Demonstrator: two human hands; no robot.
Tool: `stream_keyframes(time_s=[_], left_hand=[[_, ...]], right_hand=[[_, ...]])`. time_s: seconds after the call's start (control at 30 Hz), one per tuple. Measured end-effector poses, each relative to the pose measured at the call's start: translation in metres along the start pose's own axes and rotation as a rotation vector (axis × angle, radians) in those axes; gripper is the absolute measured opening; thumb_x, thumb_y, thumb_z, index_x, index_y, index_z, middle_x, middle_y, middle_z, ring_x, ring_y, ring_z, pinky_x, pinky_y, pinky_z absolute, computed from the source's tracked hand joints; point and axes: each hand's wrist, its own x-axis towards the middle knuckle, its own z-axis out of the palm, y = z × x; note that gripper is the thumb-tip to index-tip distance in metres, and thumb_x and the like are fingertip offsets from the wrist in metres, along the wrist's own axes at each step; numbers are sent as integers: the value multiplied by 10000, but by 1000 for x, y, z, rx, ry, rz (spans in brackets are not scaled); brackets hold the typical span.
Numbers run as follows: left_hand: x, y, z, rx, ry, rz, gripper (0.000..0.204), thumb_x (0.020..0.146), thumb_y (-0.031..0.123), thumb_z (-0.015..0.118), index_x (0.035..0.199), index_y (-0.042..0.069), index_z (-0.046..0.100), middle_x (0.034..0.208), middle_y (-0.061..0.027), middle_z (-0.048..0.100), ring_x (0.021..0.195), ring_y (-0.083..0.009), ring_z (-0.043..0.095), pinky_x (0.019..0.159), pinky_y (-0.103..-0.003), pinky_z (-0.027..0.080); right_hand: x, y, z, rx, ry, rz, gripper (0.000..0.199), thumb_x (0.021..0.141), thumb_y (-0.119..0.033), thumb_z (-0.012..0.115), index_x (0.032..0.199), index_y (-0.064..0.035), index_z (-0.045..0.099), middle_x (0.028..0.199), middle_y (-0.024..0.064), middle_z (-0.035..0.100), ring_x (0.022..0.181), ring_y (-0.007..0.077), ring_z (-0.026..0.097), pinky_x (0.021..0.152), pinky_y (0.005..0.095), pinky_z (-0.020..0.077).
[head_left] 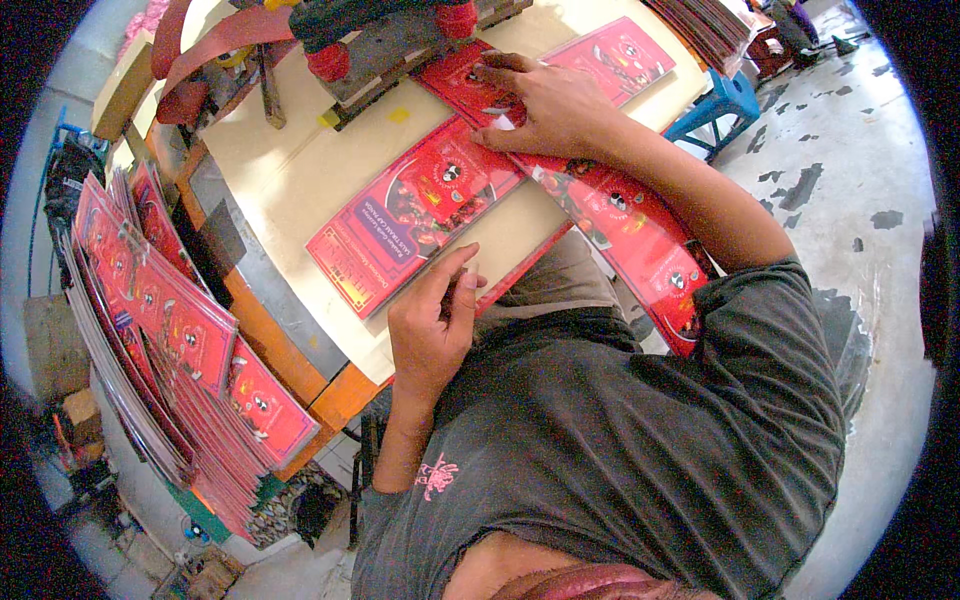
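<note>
A red printed card sheet [415, 210] lies flat on the pale worktable [290, 165]. My left hand [432, 325] hovers at its near edge, fingers loosely curled, thumb and forefinger close to the sheet's corner, holding nothing I can see. My right hand [545, 100] presses flat on the far end of the sheet, where it meets another red sheet [610, 55] under the machine. More red sheets [640, 245] lie in a row under my right forearm, down toward my lap.
A tall fanned stack of red sheets [165, 320] stands at the left of the table. A green and red press machine [375, 35] sits at the table's far side. A blue plastic stool [725, 100] and a stained concrete floor [850, 180] are at the right.
</note>
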Motion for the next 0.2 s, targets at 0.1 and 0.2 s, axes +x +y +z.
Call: stream_keyframes(time_s=[0.1, 0.2], left_hand=[[1, 0, 0, 10, -1, -1, 261, 1041, 142, 638, 1278, 66, 717, 938, -157, 791, 869, -251, 802, 767, -365, 609], [1, -1, 0, 16, 2, 26, 270, 1037, 143, 644, 1288, 72, 715, 945, -158, 793, 872, -250, 801, 769, -366, 609]], right_hand=[[1, 0, -2, -4, -72, 44, 853, 864, -710, 673, 1482, -126, 602, 1557, 145, 547, 1216, 410, 672, 1039, 497, 545], [0, 2, 1, -10, -62, 46, 854, 865, -712, 673, 1484, -127, 600, 1561, 143, 545, 1224, 406, 670, 1041, 492, 546]])
